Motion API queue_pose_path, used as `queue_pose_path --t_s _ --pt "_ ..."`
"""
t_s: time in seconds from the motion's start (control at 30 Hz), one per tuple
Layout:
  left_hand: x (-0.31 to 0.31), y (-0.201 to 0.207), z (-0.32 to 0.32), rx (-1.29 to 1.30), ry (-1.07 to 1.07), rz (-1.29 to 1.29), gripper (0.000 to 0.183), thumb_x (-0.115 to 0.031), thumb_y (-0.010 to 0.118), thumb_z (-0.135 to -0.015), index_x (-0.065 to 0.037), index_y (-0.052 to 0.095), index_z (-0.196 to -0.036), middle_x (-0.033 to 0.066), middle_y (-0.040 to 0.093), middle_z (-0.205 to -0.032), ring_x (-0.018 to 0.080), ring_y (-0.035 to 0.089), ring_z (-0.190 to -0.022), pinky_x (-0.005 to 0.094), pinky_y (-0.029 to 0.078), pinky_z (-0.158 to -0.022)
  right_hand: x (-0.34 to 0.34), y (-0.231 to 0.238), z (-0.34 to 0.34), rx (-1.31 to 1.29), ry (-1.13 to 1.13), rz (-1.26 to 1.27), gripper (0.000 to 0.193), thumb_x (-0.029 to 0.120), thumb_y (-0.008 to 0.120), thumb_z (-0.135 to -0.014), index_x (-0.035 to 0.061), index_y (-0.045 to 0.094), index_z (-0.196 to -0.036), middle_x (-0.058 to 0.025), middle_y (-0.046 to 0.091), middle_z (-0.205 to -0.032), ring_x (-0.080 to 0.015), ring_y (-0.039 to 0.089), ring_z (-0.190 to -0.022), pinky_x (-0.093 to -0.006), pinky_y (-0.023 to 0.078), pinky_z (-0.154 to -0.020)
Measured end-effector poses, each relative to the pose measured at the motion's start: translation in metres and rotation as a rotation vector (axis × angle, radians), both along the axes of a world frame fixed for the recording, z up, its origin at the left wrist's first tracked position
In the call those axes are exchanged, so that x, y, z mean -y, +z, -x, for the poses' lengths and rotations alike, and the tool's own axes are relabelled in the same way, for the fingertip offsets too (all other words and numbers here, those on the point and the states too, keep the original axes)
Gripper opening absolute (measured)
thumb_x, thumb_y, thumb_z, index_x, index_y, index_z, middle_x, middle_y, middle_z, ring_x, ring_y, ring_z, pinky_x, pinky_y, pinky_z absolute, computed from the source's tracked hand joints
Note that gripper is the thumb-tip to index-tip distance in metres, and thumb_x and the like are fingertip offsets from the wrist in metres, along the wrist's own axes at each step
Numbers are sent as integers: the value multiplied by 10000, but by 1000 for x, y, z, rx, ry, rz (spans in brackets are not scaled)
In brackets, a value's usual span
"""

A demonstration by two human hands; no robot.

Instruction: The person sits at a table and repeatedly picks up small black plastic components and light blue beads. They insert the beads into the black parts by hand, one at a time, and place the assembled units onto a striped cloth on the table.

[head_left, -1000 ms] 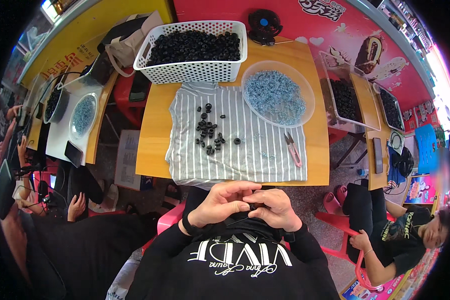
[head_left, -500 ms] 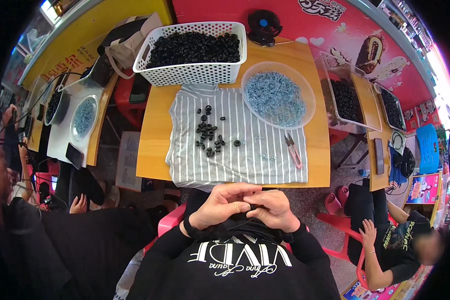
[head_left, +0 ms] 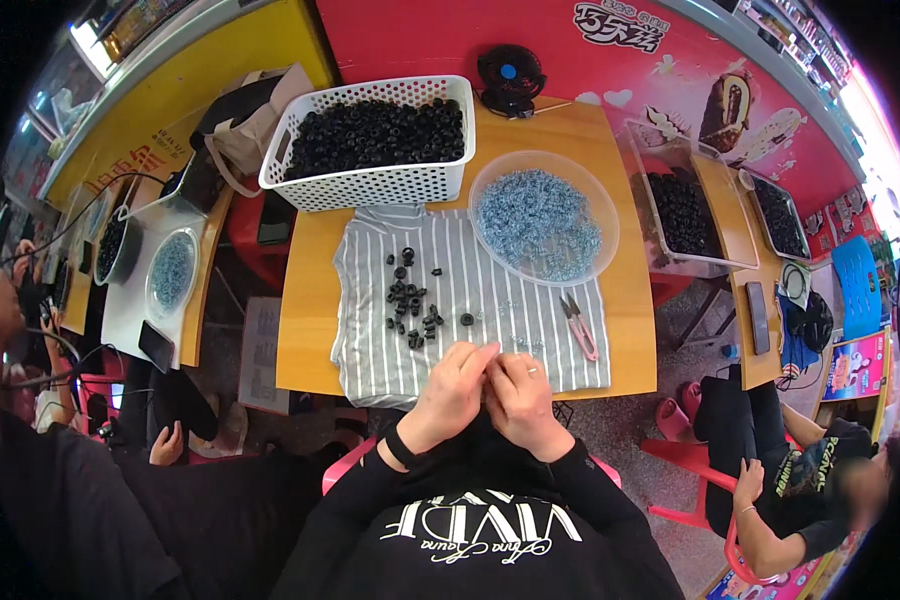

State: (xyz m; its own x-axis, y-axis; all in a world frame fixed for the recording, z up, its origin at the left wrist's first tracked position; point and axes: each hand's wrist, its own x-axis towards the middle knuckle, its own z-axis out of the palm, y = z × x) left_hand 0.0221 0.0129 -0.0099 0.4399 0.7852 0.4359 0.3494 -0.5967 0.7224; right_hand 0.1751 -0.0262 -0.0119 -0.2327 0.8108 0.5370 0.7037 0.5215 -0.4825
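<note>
My left hand (head_left: 453, 392) and my right hand (head_left: 523, 400) meet at the near edge of a grey striped cloth (head_left: 370, 360). Both are closed, fingers pinched together; whatever sits between them is hidden by the fingers. Ahead and to the left, a loose group of small black ring-shaped pieces (head_left: 407, 297) lies on the cloth. One black piece (head_left: 467, 319) rests apart, closer to my fingertips. A few clear little pieces (head_left: 510, 308) are scattered beyond my right hand. Thread snips with pink handles (head_left: 579, 329) lie to the right.
A white perforated basket (head_left: 370, 188) full of black pieces stands at the back, beside a round tub (head_left: 610, 220) of pale blue clear pieces. Behind them is a black fan (head_left: 511, 78). People sit at neighbouring tables left and right; a pink chair (head_left: 685, 455) stands at right.
My hands have moved forward from over my lap to the cloth's near edge. The small black piece that showed between my fingers is now out of sight. The whole view has shifted slightly.
</note>
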Motion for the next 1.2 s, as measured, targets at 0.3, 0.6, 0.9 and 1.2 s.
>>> queue_pose_path --t_s 0.3,0.6,0.9,1.2 --pt "2 10 -6 -124 -9 -72 427 85 612 -690 82 636 -1116 152 560 -828 329 553 -763 393 472 -665 -4 2 -6 95 45 -24 290 77 694 -695 -28 641 -961 -129 575 -955 -292 550 -803 -404 418 -681" --pt "8 5 -8 -141 37 -102 450 78 617 -677 96 633 -1127 149 552 -819 324 554 -752 396 477 -663 -5 0 -6 81 76 -26 385 57 694 -642 -75 630 -998 -148 575 -947 -306 531 -770 -407 409 -663" --pt "-6 -13 6 70 -4 127 345 103 661 -777 27 680 -1112 130 633 -854 279 630 -785 327 504 -694 -7 -2 -5 -104 51 40 299 17 679 -735 -28 627 -1026 -130 581 -934 -309 559 -786 -400 437 -681" --pt "-4 15 29 808 -411 1139 360 -23 692 -900 22 624 -1250 53 699 -1006 82 647 -830 218 535 -752 7 40 -14 -459 272 312 380 -4 740 -816 -6 621 -1177 -151 655 -959 -269 677 -832 -337 538 -701"
